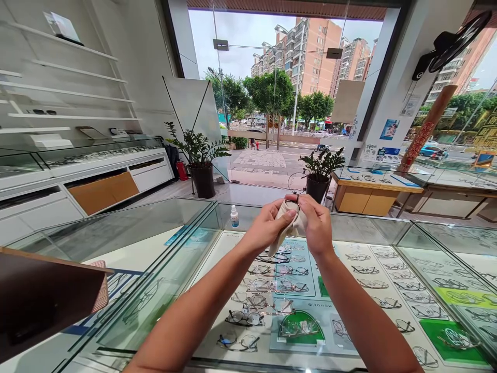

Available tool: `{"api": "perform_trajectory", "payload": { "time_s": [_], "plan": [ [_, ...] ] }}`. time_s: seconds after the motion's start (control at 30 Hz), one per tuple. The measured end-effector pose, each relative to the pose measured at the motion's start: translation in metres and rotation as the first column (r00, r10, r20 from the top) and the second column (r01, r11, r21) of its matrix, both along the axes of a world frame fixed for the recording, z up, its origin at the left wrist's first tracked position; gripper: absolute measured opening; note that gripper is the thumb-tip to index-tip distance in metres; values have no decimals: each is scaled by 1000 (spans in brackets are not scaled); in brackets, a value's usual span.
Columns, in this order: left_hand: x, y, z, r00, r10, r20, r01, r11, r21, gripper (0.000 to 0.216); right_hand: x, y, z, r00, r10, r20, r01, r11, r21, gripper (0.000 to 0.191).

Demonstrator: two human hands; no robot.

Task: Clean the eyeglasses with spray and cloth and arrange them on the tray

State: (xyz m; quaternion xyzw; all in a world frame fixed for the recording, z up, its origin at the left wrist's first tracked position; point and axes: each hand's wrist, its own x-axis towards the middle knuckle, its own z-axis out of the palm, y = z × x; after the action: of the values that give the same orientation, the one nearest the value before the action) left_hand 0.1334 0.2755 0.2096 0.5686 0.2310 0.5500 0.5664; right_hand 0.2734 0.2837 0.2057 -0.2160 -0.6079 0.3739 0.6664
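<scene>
Above the glass display counter, both my hands meet around a crumpled cream cloth. My left hand is closed, pinching the cloth between thumb and fingers. My right hand is closed too, pressed against the cloth's right side. Between the fingertips, at the top of the cloth, shows a thin dark piece that looks like part of an eyeglass frame. The rest of it is covered by cloth and fingers. Below, inside the case, lie rows of eyeglasses.
A small white bottle stands on the glass left of my hands. At the left edge, a dark brown panel juts over the counter. Potted plants flank the glass door beyond. More display cases stand at right.
</scene>
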Motion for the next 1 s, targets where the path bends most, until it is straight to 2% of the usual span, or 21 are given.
{"api": "perform_trajectory", "payload": {
  "time_s": [0.23,0.43,0.57,0.63,0.77,0.83,1.0],
  "plan": [
    [1,-3,3,989,137,53,-139,990,21,56,-1,-11,4,997,-41,62,36,996,82,31],
    [-3,-6,6,989,151,9,-151,988,35,55,-4,-13,1,983,-114,141,89,981,175,27],
    [-4,-7,6,998,55,-29,-53,998,45,57,0,-12,4,994,-78,77,71,993,91,28],
    [-3,-6,5,998,45,-40,-42,997,63,54,1,-12,6,996,-56,65,53,997,47,29],
    [-2,-4,3,978,208,-8,-205,970,132,48,-1,-15,8,995,-41,88,35,997,69,27],
    [-2,-3,2,969,249,7,-248,961,120,49,-1,-15,8,995,-25,93,18,997,79,27],
    [-2,-2,0,992,123,-8,-122,991,55,60,1,-9,5,999,9,38,-9,1000,-13,29]
  ]
}}
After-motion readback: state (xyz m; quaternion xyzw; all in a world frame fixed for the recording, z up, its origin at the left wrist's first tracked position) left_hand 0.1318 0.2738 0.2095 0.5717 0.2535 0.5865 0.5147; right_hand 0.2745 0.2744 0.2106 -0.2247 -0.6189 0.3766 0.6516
